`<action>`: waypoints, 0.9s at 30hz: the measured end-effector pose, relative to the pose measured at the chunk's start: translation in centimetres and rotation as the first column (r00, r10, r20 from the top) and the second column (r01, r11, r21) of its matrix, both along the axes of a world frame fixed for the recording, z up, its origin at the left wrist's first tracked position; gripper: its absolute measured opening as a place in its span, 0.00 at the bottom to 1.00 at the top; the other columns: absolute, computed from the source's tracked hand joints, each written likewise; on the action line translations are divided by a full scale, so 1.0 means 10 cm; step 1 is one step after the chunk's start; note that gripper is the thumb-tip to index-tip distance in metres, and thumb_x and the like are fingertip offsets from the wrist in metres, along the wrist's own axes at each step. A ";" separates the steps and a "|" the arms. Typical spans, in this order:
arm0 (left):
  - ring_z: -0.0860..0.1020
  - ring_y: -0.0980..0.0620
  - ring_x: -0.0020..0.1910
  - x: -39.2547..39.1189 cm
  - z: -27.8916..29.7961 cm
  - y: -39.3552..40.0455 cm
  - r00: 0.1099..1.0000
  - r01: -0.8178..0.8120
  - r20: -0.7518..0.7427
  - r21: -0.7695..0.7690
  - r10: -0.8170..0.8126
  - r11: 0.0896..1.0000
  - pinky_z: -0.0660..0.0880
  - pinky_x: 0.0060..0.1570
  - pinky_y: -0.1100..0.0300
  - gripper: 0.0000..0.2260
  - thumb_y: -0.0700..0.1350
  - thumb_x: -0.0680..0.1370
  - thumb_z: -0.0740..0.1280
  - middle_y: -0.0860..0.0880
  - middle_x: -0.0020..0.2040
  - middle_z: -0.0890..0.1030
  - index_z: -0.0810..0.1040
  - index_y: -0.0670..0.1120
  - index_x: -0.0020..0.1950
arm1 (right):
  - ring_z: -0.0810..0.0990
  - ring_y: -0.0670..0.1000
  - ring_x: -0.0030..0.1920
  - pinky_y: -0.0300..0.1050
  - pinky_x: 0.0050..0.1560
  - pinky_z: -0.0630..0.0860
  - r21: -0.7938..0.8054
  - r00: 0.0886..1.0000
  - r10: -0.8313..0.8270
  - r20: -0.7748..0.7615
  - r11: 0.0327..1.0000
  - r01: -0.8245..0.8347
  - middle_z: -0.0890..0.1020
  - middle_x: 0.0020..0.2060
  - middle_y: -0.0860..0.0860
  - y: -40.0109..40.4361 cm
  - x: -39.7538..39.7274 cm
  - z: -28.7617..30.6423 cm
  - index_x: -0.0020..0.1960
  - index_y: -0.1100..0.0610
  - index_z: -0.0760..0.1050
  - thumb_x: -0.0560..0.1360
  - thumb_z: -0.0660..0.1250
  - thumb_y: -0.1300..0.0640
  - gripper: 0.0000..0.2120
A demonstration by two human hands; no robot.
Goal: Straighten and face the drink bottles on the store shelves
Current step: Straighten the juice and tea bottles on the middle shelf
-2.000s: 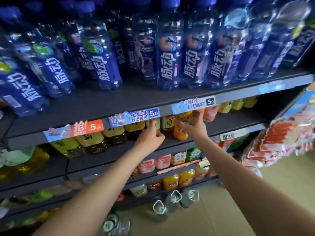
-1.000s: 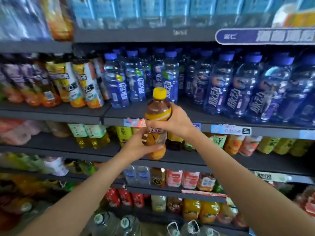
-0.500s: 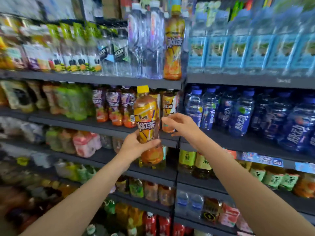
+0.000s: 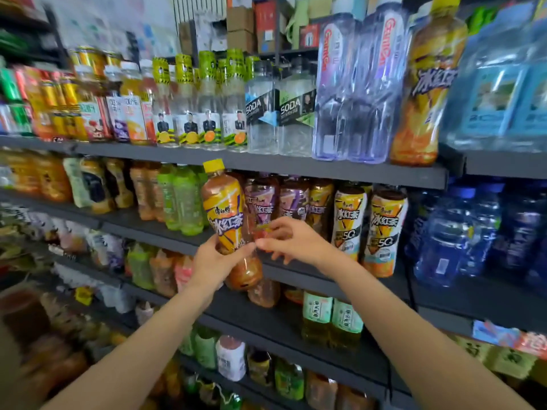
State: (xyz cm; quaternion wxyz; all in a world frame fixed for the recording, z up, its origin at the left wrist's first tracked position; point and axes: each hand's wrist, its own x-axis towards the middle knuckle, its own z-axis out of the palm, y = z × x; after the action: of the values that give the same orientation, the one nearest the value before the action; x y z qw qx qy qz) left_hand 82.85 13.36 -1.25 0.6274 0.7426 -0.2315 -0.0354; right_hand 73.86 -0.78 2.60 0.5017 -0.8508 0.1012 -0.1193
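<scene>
My left hand (image 4: 211, 263) is wrapped around the lower half of an iced tea bottle (image 4: 226, 220), fingers and thumb curled on the waist just under the label. The bottle is off the shelf, held in the air in front of the middle shelf (image 4: 296, 270), leaning slightly to the left, with its yellow cap (image 4: 213, 165) well above my grip and its rounded base just below it. It looks full, so I judge it fairly heavy for one hand, with the weight sitting above my fingers. The plastic should give a little under a squeeze, and the glossy label may be slippery; the narrow waist seems the safest place to hold.

Just right of the grip, my right hand (image 4: 291, 242) hovers with its fingers loosely spread, holding nothing, fingertips close to the bottle's side; I cannot tell whether they touch it. Farther right, matching iced tea bottles (image 4: 384, 229) stand upright on the shelf, labels forward.
</scene>
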 end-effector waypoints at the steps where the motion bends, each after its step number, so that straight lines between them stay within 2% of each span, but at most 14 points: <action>1: 0.76 0.56 0.40 0.11 0.02 -0.02 1.000 -0.003 0.016 0.013 0.003 1.000 0.69 0.30 0.75 0.15 0.47 0.69 0.75 0.51 0.42 0.79 0.77 0.46 0.52 | 0.80 0.48 0.37 0.37 0.31 0.75 -0.016 1.000 0.000 0.013 1.000 0.000 0.78 0.56 0.51 0.03 0.12 0.00 0.65 0.58 0.67 0.72 0.72 0.50 0.27; 3: 0.78 0.52 0.46 0.30 0.01 -0.07 0.998 0.008 0.062 0.077 -0.013 0.997 0.72 0.36 0.69 0.18 0.50 0.68 0.77 0.50 0.43 0.79 0.78 0.46 0.53 | 0.80 0.48 0.40 0.36 0.32 0.75 -0.041 0.998 -0.023 0.055 0.999 0.025 0.78 0.55 0.49 0.08 0.30 0.00 0.66 0.57 0.68 0.71 0.72 0.49 0.27; 5: 0.80 0.49 0.48 0.41 0.01 -0.16 0.991 0.052 0.118 0.142 -0.069 0.988 0.74 0.44 0.59 0.24 0.56 0.62 0.77 0.49 0.44 0.81 0.78 0.48 0.52 | 0.79 0.46 0.49 0.29 0.40 0.71 -0.132 0.991 -0.056 0.118 0.989 0.072 0.77 0.51 0.45 0.08 0.43 0.04 0.64 0.55 0.70 0.71 0.73 0.49 0.25; 7: 0.80 0.50 0.47 0.47 0.01 -0.28 0.974 0.103 0.178 0.186 -0.137 0.977 0.74 0.45 0.59 0.26 0.57 0.59 0.78 0.49 0.45 0.82 0.77 0.49 0.53 | 0.76 0.44 0.53 0.24 0.42 0.66 -0.251 0.977 -0.135 0.164 0.952 0.174 0.78 0.51 0.45 0.04 0.50 0.06 0.62 0.55 0.72 0.69 0.74 0.48 0.25; 9: 0.78 0.52 0.46 0.51 -0.01 -0.42 0.951 0.184 0.211 0.202 -0.226 0.962 0.70 0.42 0.63 0.22 0.48 0.64 0.79 0.51 0.45 0.81 0.77 0.48 0.55 | 0.77 0.49 0.57 0.31 0.49 0.69 -0.322 0.942 -0.260 0.213 0.891 0.319 0.81 0.55 0.49 -0.03 0.54 0.02 0.62 0.55 0.73 0.66 0.76 0.45 0.29; 11: 0.77 0.54 0.46 0.51 -0.01 -0.55 0.922 0.259 0.239 0.210 -0.306 0.943 0.67 0.40 0.66 0.20 0.44 0.65 0.78 0.53 0.45 0.79 0.75 0.49 0.54 | 0.79 0.52 0.57 0.44 0.55 0.75 -0.378 0.889 -0.391 0.240 0.805 0.457 0.82 0.54 0.52 -0.07 0.52 -0.02 0.62 0.55 0.72 0.64 0.76 0.41 0.33; 13: 0.75 0.54 0.47 0.54 -0.01 -0.65 0.888 0.334 0.254 0.217 -0.384 0.917 0.66 0.39 0.67 0.20 0.43 0.66 0.78 0.53 0.46 0.78 0.74 0.48 0.53 | 0.80 0.53 0.55 0.50 0.53 0.77 -0.444 0.840 -0.473 0.264 0.714 0.541 0.82 0.52 0.53 -0.09 0.47 -0.02 0.62 0.57 0.70 0.62 0.75 0.38 0.37; 15: 0.76 0.54 0.51 0.56 0.00 -0.76 0.823 0.426 0.284 0.266 -0.493 0.865 0.67 0.42 0.68 0.22 0.46 0.65 0.78 0.54 0.48 0.78 0.74 0.49 0.55 | 0.80 0.55 0.53 0.51 0.49 0.78 -0.500 0.798 -0.543 0.261 0.631 0.593 0.82 0.51 0.54 -0.11 0.40 -0.03 0.63 0.58 0.68 0.63 0.74 0.37 0.38; 16: 0.76 0.54 0.53 0.59 -0.02 -0.80 0.784 0.453 0.306 0.314 -0.540 0.835 0.69 0.46 0.67 0.23 0.51 0.64 0.78 0.54 0.50 0.78 0.74 0.50 0.55 | 0.80 0.55 0.52 0.51 0.48 0.78 -0.520 0.779 -0.577 0.245 0.600 0.608 0.82 0.50 0.54 -0.11 0.35 -0.05 0.63 0.58 0.67 0.64 0.74 0.37 0.38; 18: 0.76 0.51 0.57 0.70 -0.05 -0.83 0.740 0.451 0.325 0.409 -0.589 0.793 0.72 0.56 0.58 0.31 0.58 0.62 0.76 0.50 0.56 0.78 0.73 0.48 0.60 | 0.80 0.56 0.52 0.51 0.47 0.77 -0.554 0.726 -0.653 0.216 0.530 0.642 0.81 0.50 0.54 -0.13 0.25 -0.13 0.64 0.58 0.66 0.65 0.73 0.38 0.37; 21: 0.74 0.46 0.62 0.85 -0.10 -0.86 0.790 0.373 0.298 0.459 -0.535 0.806 0.71 0.60 0.55 0.30 0.49 0.70 0.75 0.45 0.62 0.76 0.69 0.42 0.67 | 0.81 0.57 0.49 0.51 0.45 0.77 -0.537 0.620 -0.763 0.183 0.450 0.713 0.81 0.47 0.55 -0.20 0.15 -0.27 0.63 0.61 0.66 0.66 0.71 0.36 0.38; 24: 0.74 0.43 0.62 0.81 -0.08 -1.00 0.831 0.285 0.294 0.505 -0.472 0.815 0.71 0.58 0.53 0.26 0.51 0.74 0.70 0.42 0.62 0.76 0.68 0.41 0.67 | 0.81 0.58 0.48 0.53 0.45 0.78 -0.417 0.537 -0.824 0.181 0.430 0.801 0.82 0.46 0.57 -0.28 0.21 -0.33 0.59 0.62 0.69 0.65 0.71 0.36 0.36; 27: 0.75 0.40 0.60 0.69 -0.04 -1.23 0.904 0.214 0.214 0.525 -0.371 0.824 0.71 0.54 0.50 0.25 0.55 0.75 0.68 0.40 0.60 0.77 0.68 0.39 0.63 | 0.79 0.58 0.52 0.48 0.45 0.73 -0.454 0.525 -0.841 0.130 0.421 0.785 0.81 0.50 0.57 -0.34 0.34 -0.29 0.60 0.63 0.68 0.67 0.71 0.38 0.34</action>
State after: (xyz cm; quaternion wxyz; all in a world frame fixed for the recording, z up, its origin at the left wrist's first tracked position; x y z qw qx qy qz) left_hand 89.76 1.06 -1.66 0.3620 0.8279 -0.4219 -0.0739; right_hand 77.26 -4.15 -0.29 0.1574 -0.7919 0.4978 -0.3169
